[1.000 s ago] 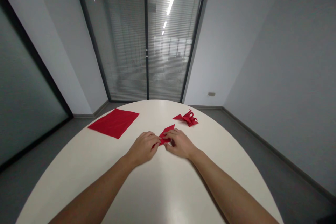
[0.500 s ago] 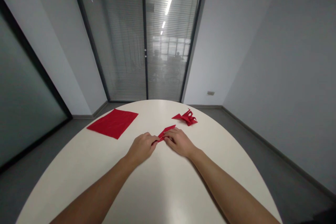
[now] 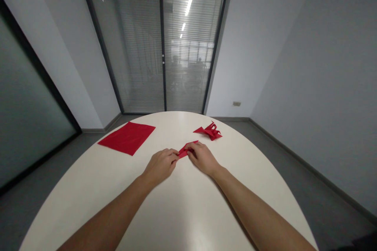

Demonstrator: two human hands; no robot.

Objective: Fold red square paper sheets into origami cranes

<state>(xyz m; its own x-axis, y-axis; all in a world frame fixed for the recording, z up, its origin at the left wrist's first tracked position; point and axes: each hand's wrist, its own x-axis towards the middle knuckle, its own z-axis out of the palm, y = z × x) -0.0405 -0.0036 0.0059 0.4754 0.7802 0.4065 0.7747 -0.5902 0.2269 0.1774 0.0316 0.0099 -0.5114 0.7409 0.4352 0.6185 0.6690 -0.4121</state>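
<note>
Head view: the left hand [image 3: 161,164] pinches the left end of the folded paper [image 3: 183,152], and the right hand [image 3: 202,158] grips its other end, both low over the white counter [image 3: 165,211]. Beyond them, 1 flat red sheet [image 3: 128,138] lies left; crumpled-looking red folded shapes [image 3: 211,132] sit right.

Two hands [image 3: 161,163], one flat red sheet [image 3: 128,138], one folded red strip [image 3: 183,153], one origami cluster [image 3: 211,131], one table [image 3: 176,211].

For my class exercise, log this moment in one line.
left hand: holding folded paper; right hand: touching same paper; table: flat red sheet, red origami
</note>
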